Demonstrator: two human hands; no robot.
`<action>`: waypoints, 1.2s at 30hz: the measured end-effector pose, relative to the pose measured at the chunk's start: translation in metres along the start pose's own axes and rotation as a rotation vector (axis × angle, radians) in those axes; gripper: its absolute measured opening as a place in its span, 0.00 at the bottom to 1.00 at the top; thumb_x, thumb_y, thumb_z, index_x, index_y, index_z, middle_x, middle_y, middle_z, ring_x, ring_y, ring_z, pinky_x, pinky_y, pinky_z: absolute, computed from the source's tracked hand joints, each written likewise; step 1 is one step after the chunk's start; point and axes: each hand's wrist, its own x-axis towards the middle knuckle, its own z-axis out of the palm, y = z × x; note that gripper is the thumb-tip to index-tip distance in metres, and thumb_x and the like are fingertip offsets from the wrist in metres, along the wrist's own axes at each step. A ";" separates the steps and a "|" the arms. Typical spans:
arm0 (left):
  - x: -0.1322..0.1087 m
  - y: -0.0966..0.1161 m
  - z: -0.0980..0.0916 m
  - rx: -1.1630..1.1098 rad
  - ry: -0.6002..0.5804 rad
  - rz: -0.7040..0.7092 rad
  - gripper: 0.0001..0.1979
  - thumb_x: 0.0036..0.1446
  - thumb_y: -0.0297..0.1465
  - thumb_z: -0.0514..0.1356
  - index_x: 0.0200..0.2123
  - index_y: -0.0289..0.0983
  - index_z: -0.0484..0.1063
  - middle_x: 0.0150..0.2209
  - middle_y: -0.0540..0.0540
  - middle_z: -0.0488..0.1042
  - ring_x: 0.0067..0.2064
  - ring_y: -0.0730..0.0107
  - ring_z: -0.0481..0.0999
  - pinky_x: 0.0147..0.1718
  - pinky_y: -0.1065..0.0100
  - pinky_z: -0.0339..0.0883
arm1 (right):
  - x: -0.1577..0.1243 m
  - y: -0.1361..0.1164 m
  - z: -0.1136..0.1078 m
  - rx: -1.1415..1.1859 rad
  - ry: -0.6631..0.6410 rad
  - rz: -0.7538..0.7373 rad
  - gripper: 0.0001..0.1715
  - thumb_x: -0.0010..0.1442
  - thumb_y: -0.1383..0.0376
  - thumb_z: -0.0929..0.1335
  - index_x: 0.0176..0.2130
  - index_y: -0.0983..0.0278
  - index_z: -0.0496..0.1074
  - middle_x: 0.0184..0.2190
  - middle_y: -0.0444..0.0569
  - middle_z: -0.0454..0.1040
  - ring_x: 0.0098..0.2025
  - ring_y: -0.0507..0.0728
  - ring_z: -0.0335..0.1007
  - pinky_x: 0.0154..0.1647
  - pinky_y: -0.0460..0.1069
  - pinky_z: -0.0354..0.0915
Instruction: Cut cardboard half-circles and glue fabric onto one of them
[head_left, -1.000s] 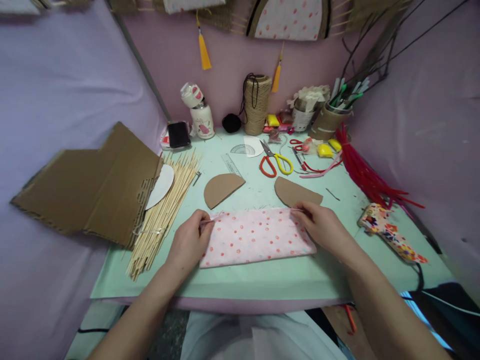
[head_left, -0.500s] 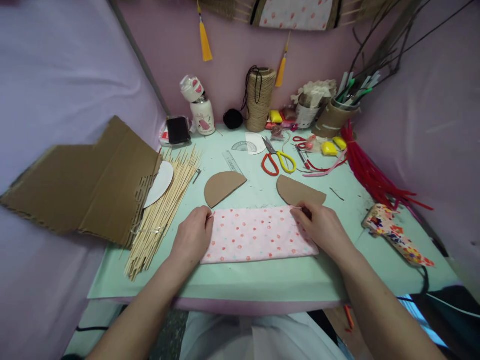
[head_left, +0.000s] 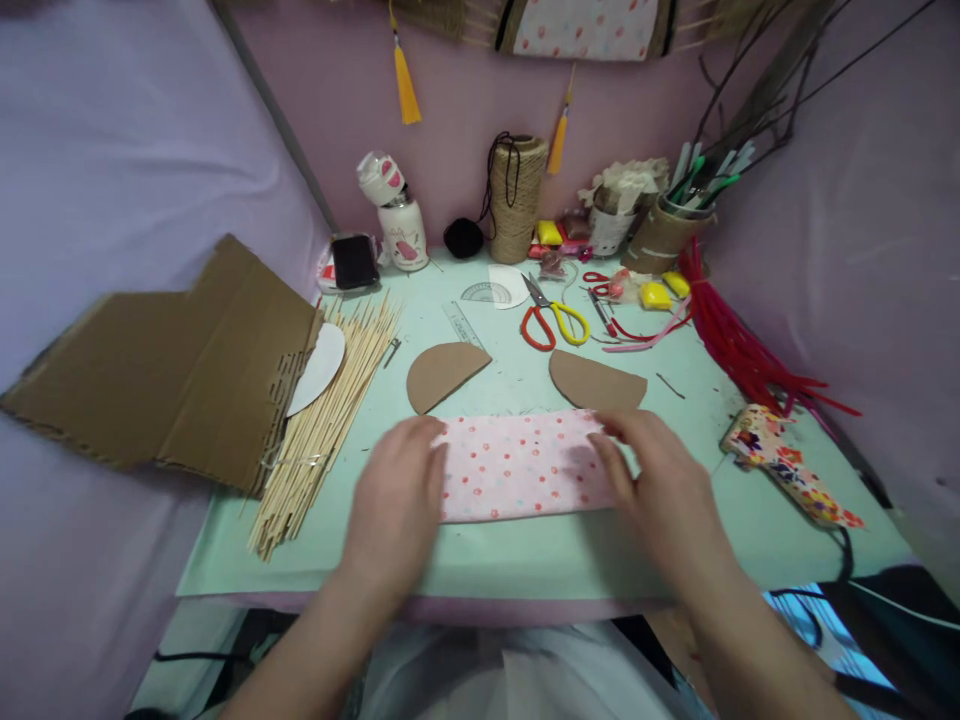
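A pink cloth with small red dots (head_left: pixel 517 465) lies flat as a long rectangle near the table's front edge. My left hand (head_left: pixel 397 490), somewhat blurred, is over its left end with the fingers loosely bent and slightly apart from the thumb. At the right end is my right hand (head_left: pixel 652 480), thumb and fingers spread and nothing gripped between them. Whether either hand touches the cloth is unclear. Just beyond the cloth lie two half-round cardboard pieces, a left one (head_left: pixel 446 375) and a right one (head_left: pixel 596 380).
Left are folded cardboard (head_left: pixel 172 370) and a bundle of thin sticks (head_left: pixel 322 450). Scissors (head_left: pixel 551 315), a ruler (head_left: pixel 463 325) and a twine spool (head_left: pixel 517 205) stand or lie farther back. Right are red pipe cleaners (head_left: pixel 735 340) and a flower-patterned glue gun (head_left: pixel 787 465) with a cord.
Both hands have released the cloth's upper corners. The left has shifted inward over the left end; the right has opened and come slightly nearer me. The cloth stays about where it was.
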 end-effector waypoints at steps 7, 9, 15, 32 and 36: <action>-0.020 0.040 0.064 -0.122 -0.228 -0.061 0.18 0.65 0.25 0.44 0.49 0.33 0.70 0.53 0.38 0.72 0.56 0.61 0.70 0.56 0.57 0.65 | -0.021 -0.037 0.052 0.094 -0.220 -0.118 0.17 0.63 0.75 0.58 0.45 0.67 0.70 0.46 0.59 0.74 0.48 0.61 0.70 0.49 0.58 0.70; -0.024 0.035 0.072 -0.070 -0.208 -0.031 0.17 0.65 0.25 0.45 0.48 0.32 0.70 0.56 0.37 0.69 0.59 0.58 0.66 0.58 0.55 0.62 | -0.027 -0.030 0.060 0.050 -0.192 -0.120 0.16 0.63 0.74 0.58 0.46 0.70 0.71 0.49 0.62 0.72 0.53 0.63 0.67 0.54 0.60 0.67; -0.033 0.022 0.066 0.124 -0.202 0.043 0.18 0.65 0.31 0.50 0.55 0.32 0.65 0.62 0.33 0.62 0.65 0.50 0.58 0.60 0.47 0.57 | -0.040 -0.007 0.053 -0.153 -0.253 -0.099 0.26 0.66 0.62 0.60 0.59 0.73 0.63 0.61 0.63 0.63 0.63 0.66 0.56 0.62 0.63 0.56; -0.039 -0.007 0.041 0.060 -0.202 -0.122 0.40 0.60 0.48 0.52 0.66 0.29 0.44 0.68 0.29 0.47 0.69 0.46 0.45 0.62 0.45 0.50 | -0.049 0.018 0.035 -0.360 -0.378 0.036 0.48 0.63 0.44 0.55 0.68 0.74 0.44 0.68 0.62 0.47 0.69 0.67 0.42 0.65 0.66 0.47; -0.022 -0.028 0.020 0.016 -0.139 -0.203 0.29 0.62 0.39 0.52 0.61 0.30 0.55 0.61 0.31 0.62 0.63 0.50 0.61 0.59 0.51 0.58 | -0.043 0.017 0.025 -0.324 -0.329 0.042 0.44 0.64 0.47 0.56 0.66 0.74 0.48 0.67 0.63 0.51 0.68 0.67 0.46 0.64 0.66 0.47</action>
